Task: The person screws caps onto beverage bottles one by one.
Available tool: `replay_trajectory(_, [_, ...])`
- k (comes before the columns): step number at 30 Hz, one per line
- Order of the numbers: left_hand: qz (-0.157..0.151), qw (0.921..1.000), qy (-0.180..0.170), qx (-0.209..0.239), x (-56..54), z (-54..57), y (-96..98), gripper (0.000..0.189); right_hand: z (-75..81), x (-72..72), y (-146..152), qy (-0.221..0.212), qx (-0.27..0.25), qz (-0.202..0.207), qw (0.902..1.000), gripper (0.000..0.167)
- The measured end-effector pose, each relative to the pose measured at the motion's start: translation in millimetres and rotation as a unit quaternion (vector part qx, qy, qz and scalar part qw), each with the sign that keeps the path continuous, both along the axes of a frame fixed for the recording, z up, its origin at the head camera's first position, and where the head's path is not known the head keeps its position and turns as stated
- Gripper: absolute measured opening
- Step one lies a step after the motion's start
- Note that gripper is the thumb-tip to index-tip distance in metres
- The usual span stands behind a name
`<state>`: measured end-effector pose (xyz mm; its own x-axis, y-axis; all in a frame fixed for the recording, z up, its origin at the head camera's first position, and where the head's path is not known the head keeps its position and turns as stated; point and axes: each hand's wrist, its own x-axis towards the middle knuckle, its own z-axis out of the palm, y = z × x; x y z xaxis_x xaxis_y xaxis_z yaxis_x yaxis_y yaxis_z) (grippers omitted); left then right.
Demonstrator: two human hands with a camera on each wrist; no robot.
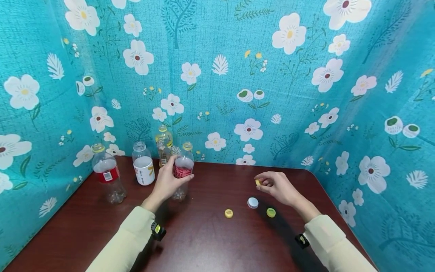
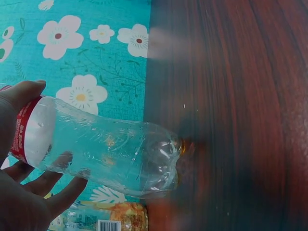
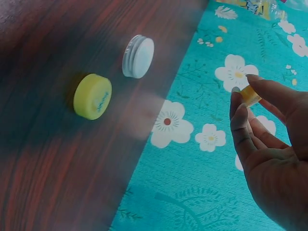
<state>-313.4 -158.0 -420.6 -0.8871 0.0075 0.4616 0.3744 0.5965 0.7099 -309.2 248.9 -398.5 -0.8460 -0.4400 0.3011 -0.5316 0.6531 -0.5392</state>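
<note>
In the head view, my left hand [image 1: 166, 179] grips a clear plastic bottle [image 1: 184, 170] with a red label, fingers and thumb around its side. The bottle stands upright with no cap on its mouth, a yellow ring at the neck. Its clear lower body [image 2: 110, 149] fills the middle of the left wrist view, the base close to the tabletop. To the right, my right hand [image 1: 280, 186] pinches a small yellow bottle cap [image 3: 250, 96] between thumb and fingertips, above the table. Nearest below that hand lie a white cap [image 1: 253, 203] and a yellow-green cap [image 1: 270, 212].
Another yellow cap [image 1: 229, 214] lies on the dark wooden table [image 1: 204, 241]. Left of the held bottle stand a red-labelled bottle [image 1: 108, 173], a white-labelled bottle [image 1: 144, 170] and a yellow-labelled bottle [image 1: 163, 141], all uncapped. A teal flowered curtain [image 1: 210, 113] borders the table's back and sides.
</note>
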Motion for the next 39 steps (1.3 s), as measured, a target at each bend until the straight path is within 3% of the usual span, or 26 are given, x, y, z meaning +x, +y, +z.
replay_trajectory(19, [-0.016,0.9997,-0.016,-0.008,5.4,-1.8,12.2,0.084,20.3,6.5,-18,0.028,0.01,0.019,0.9994,0.025])
replay_trajectory(31, [-0.04,0.9991,-0.01,-0.012,7.8,3.8,24.8,0.076,47.1,10.0,-29,0.04,0.022,0.05,0.9977,0.025])
replay_trajectory(39, [-0.063,0.9974,-0.036,-0.01,12.2,2.3,34.3,0.078,64.6,9.0,-42,0.063,0.027,0.069,0.9953,0.025])
